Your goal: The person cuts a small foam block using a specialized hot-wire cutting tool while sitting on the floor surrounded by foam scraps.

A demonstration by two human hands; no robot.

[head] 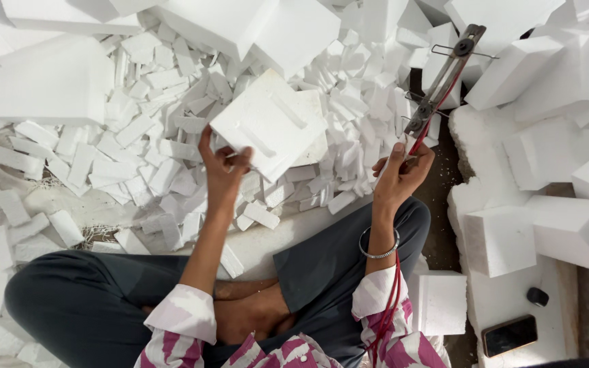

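Observation:
I sit cross-legged on the floor among white foam pieces. My left hand (223, 163) grips the lower left corner of a square white foam slab (270, 123) with moulded grooves, held tilted above the pile. My right hand (400, 170) is closed on the lower end of a metal wire-cutter frame (444, 78) with a red cord running down past my wrist. The frame slants up to the right, just to the right of the slab. A silver bangle (380, 244) circles my right wrist.
Several small cut foam strips (138, 150) litter the floor ahead and to the left. Large foam blocks (547, 150) stack at right and at the top (52, 82). A phone (509, 334) and a small black object (537, 296) lie on foam at lower right.

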